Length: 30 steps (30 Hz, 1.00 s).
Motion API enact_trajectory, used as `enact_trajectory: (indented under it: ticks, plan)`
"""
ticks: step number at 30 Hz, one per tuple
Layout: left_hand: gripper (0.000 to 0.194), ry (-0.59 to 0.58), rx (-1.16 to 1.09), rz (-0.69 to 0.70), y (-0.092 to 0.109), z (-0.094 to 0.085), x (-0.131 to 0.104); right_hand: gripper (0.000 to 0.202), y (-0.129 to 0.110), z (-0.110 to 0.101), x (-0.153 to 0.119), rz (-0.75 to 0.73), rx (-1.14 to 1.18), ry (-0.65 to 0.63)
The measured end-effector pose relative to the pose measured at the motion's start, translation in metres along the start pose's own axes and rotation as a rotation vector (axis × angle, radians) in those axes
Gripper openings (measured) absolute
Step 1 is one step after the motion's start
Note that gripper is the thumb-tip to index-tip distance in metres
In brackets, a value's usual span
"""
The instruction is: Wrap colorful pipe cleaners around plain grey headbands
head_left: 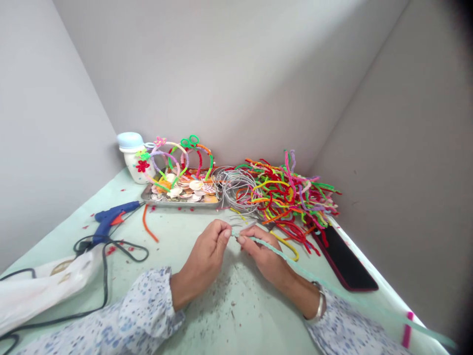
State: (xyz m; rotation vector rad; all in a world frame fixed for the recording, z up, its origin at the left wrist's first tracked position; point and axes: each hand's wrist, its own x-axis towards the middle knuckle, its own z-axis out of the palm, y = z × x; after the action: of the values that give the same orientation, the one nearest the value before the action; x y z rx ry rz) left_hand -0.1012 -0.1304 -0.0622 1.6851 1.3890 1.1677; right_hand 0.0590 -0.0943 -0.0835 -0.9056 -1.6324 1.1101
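Observation:
My left hand (207, 254) and my right hand (265, 252) meet near the middle of the table, a small gap between them. Both pinch a pale mint green strip (303, 270), which spans the gap. From my right hand it trails over the right forearm toward the lower right corner. The fingers of both hands are closed on it. Just beyond the hands lie a coil of grey wire (240, 191), a yellow pipe cleaner (288, 245) and a metal tool partly hidden by my right hand.
A metal tray (185, 203) holds shells and pipe-cleaner hoops, beside a white jar (135, 162). Colourful pipe cleaners (291, 195) are heaped right of it. A dark phone (349, 261) lies at right. At left are a blue glue gun (107, 219) with its cord and a white bag (48, 288).

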Motion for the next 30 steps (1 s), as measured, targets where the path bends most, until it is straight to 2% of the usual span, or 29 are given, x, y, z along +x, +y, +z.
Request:
enact_trajectory:
  ticks: [8, 13, 21, 24, 30]
  plan:
    - [0.021, -0.062, -0.067, -0.011, 0.0034, -0.0034, 0.0007, 0.016, 0.0002, -0.0003, 0.0016, -0.061, 0.015, -0.017]
    - [0.018, -0.082, -0.129, -0.029, 0.0008, -0.0040, 0.0001, 0.011, 0.0008, -0.0002, 0.0003, -0.095, 0.027, -0.020]
    - [0.017, -0.084, -0.102, 0.010, 0.0034, -0.0028, 0.0016, 0.010, 0.0026, -0.0015, 0.0000, -0.175, 0.011, -0.036]
    - [0.017, -0.066, -0.062, 0.013, 0.0038, -0.0022, 0.0018, 0.010, 0.0037, -0.0031, -0.0014, -0.137, 0.019, -0.052]
    - [0.016, -0.067, -0.026, 0.013, 0.0024, 0.0020, -0.0005, 0.014, 0.0031, -0.0025, -0.0034, 0.035, 0.178, -0.042]
